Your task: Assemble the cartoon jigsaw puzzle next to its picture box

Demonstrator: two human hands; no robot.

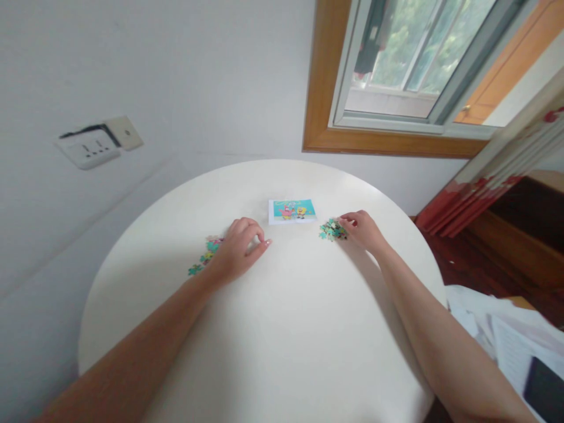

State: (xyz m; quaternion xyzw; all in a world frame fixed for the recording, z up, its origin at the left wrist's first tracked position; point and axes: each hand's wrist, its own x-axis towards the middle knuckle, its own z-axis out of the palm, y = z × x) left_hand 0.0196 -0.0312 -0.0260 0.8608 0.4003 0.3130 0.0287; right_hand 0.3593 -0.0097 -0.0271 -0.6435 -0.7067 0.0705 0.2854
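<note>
R hand (358,228) at jigsaw pile (331,230), R of pic card (292,212) on bench (282,329); L hand (240,245) by loose pcs (207,257). Both grips: can't tell if clamped. Low L wrist might drag, scatter pcs.

Wall socket (92,148) left; wood-framed window (408,64) upper right, red-and-white curtain (497,167) hangs beside; papers (511,346), dark flat object (546,385) lower right.

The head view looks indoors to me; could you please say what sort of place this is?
Probably a room in a home, judging by the wood-framed window, the red-and-cream curtain and the jigsaw pieces on the round white table.
</note>
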